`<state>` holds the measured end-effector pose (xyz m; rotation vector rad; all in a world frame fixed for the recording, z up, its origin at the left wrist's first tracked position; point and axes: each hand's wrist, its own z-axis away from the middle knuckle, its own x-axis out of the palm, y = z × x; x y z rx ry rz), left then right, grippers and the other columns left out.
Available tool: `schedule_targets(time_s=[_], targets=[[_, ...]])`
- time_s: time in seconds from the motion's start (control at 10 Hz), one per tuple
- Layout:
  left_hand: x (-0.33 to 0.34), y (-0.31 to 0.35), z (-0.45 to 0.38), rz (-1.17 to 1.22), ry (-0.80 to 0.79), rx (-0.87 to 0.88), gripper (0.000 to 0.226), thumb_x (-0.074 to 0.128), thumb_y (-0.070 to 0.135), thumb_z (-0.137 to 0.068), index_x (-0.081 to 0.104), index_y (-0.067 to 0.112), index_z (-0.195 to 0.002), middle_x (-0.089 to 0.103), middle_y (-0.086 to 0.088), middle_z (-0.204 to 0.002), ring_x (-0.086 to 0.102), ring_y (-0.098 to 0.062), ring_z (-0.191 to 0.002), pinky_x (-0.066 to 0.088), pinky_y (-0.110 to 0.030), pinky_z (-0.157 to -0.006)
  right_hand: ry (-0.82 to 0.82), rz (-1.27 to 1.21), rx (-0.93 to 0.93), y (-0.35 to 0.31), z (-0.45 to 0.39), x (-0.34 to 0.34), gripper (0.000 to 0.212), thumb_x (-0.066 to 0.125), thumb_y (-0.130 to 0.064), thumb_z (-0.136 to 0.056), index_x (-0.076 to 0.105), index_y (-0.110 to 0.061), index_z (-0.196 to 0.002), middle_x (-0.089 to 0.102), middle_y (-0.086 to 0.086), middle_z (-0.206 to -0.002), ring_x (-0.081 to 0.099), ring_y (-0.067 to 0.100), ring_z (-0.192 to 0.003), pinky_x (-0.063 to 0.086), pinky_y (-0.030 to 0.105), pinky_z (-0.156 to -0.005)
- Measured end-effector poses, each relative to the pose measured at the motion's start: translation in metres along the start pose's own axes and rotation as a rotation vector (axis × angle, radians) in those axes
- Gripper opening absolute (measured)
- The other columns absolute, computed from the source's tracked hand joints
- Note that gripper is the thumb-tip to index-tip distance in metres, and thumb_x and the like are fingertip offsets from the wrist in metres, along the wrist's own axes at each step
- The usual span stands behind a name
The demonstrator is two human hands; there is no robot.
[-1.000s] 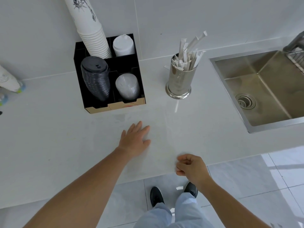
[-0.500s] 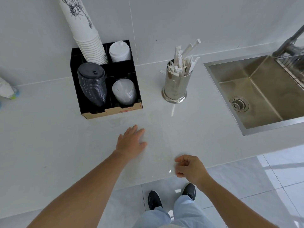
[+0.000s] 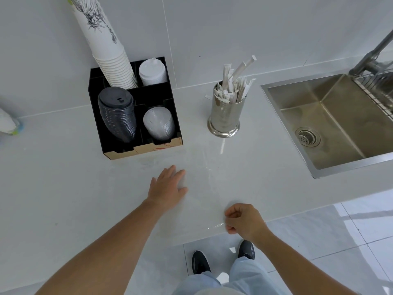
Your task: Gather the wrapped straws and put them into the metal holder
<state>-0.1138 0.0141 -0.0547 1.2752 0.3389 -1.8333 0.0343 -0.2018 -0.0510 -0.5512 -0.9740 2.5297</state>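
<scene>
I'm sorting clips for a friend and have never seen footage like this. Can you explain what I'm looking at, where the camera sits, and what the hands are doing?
There is no machine here. A person wears a camera on the head, looking down, so you see their own arms, legs and shoes from above.

They stand at a pale counter. On it are a shiny metal holder full of wrapped straws, a black organizer holding a tall stack of paper cups and stacks of lids, and a steel sink set into it on the right.

The left hand lies flat and open on the counter, holding nothing. The right hand is curled loosely at the counter's front edge; a thin clear strip shows by its fingers, but I cannot tell what it is or whether it is pinched.
</scene>
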Motion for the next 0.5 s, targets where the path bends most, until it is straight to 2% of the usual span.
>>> schedule_targets(time_s=[0.2, 0.3, 0.4, 0.5], targets=[[-0.006, 0.006, 0.001, -0.028, -0.008, 0.02, 0.06, 0.043, 0.043, -0.096, 0.024, 0.03, -0.151, 0.009, 0.0, -0.164, 0.009, -0.02, -0.15, 0.014, -0.047, -0.118, -0.079, 0.091, -0.032, -0.007, 0.002, -0.007, 0.023, 0.052, 0.012, -0.079, 0.067, -0.005, -0.079, 0.063, 0.008, -0.057, 0.061, 0.022, -0.05, 0.059, 0.031, -0.058], [-0.007, 0.013, 0.006, -0.062, 0.037, 0.068, 0.054, 0.045, 0.032, -0.096, 0.031, 0.023, -0.148, 0.022, -0.001, -0.161, 0.022, -0.019, -0.146, 0.022, -0.04, -0.114, -0.094, 0.165, -0.073, -0.01, 0.002, -0.014, 0.024, 0.051, 0.007, -0.081, 0.068, -0.009, -0.082, 0.062, 0.004, -0.054, 0.059, 0.017, -0.048, 0.057, 0.029, -0.058], [-0.008, 0.02, 0.009, -0.018, 0.102, 0.072, 0.047, 0.051, 0.024, -0.09, 0.045, 0.021, -0.136, 0.046, 0.002, -0.142, 0.046, -0.024, -0.129, 0.04, -0.035, -0.1, -0.112, 0.133, -0.097, -0.014, 0.001, -0.026, 0.018, 0.059, -0.001, -0.083, 0.07, -0.015, -0.082, 0.066, 0.005, -0.062, 0.06, 0.013, -0.052, 0.054, 0.03, -0.061], [-0.012, 0.03, 0.009, 0.056, 0.139, 0.025, 0.046, 0.049, 0.027, -0.093, 0.046, 0.024, -0.139, 0.048, 0.004, -0.143, 0.05, -0.023, -0.124, 0.038, -0.032, -0.1, -0.09, 0.107, -0.147, -0.029, -0.004, -0.043, 0.017, 0.063, -0.01, -0.087, 0.074, -0.021, -0.079, 0.076, 0.004, -0.078, 0.067, 0.014, -0.07, 0.055, 0.03, -0.072]])
